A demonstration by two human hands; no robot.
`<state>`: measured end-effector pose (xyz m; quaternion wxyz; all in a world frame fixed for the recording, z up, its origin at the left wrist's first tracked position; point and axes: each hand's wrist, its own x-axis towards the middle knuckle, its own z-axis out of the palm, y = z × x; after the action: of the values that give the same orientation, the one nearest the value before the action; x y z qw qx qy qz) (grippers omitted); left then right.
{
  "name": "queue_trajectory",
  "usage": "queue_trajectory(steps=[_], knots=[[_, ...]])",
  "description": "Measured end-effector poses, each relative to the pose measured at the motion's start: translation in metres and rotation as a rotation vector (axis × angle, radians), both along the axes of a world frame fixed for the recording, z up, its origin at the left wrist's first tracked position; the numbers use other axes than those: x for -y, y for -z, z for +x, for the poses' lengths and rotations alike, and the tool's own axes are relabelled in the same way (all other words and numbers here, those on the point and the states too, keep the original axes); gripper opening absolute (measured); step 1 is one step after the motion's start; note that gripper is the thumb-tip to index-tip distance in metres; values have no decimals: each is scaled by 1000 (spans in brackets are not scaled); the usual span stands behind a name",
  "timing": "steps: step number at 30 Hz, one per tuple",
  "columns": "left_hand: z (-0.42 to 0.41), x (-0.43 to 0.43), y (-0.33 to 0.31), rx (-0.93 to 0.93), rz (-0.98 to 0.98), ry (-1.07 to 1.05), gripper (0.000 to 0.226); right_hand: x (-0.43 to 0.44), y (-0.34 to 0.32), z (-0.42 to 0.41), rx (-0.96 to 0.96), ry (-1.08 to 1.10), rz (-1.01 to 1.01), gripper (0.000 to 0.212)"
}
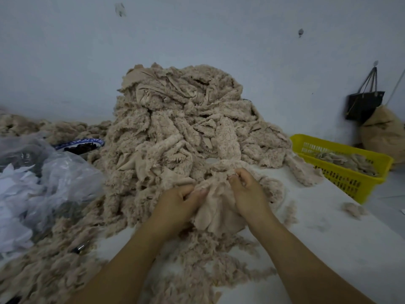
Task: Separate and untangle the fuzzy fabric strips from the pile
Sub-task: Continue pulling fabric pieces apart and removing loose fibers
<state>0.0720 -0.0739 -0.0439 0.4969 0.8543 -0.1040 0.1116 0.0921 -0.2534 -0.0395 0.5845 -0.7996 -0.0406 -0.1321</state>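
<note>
Both forearms reach in from the near edge and converge at the front foot of the pile of tan fuzzy fabric strips. The left hand lies knuckles up, its fingers curled into a bunched strip. The right hand sits close beside it, fingers bent and pinching the upper edge of the same strip. The 2 hands are close together with only that bunched fabric between them, both gripping it. The strip touches the foot of the pile; whether it is free of it cannot be told.

Loose strips trail from the front of the pile toward the person, under and between the forearms. Right of the pile lies bare white table surface with 1 small tuft on it. Farther right of the pile, at the table edge, stands a yellow basket holding some strips. Left of the pile a clear plastic bag crowds the surface, and a blue-rimmed bowl sits against the pile's left flank.
</note>
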Motion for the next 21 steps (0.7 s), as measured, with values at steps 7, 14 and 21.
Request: queue_trajectory(steps=[7,14,21], knots=[[6,-7,0,-2,-166,-289,57,21,-3,4,6,209,60,30],[7,-32,-6,-110,-591,-579,37,29,-1,9,-17,348,131,31],[9,-17,-3,-138,-496,-413,31,23,1,5,-76,265,126,38]])
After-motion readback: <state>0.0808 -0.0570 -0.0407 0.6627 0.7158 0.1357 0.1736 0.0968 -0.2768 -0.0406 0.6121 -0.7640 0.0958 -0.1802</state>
